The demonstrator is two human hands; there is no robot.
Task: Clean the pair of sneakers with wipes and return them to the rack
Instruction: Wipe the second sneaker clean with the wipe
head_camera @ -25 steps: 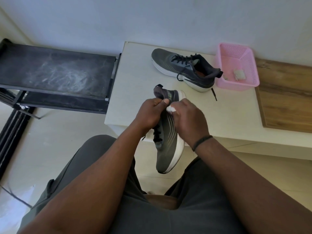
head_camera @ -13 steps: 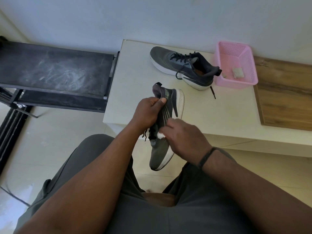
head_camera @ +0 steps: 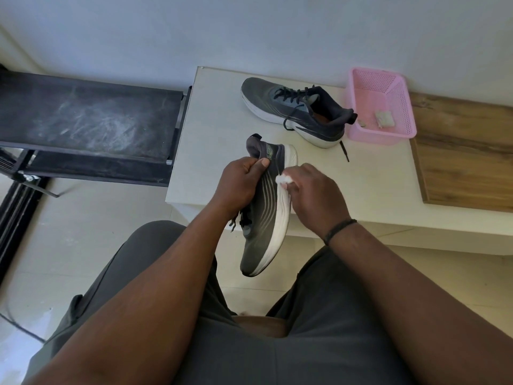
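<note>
The left hand (head_camera: 244, 182) grips the shoe (head_camera: 263, 212) near its heel and holds it up on its side, toe pointing down toward the lap. The right hand (head_camera: 313, 193) pinches a small white wipe (head_camera: 281, 179) and presses it on the shoe's side, just by the white sole. To do this well, hold the shoe tight so it does not wobble. Rub along the sole in long, firm strokes. Turn the wipe when it gets dirty. The other shoe (head_camera: 294, 112) lies on the tabletop (head_camera: 211, 129), past both hands. The rack (head_camera: 83, 118) is off beyond the left hand.

Head view, down, probably close.
</note>
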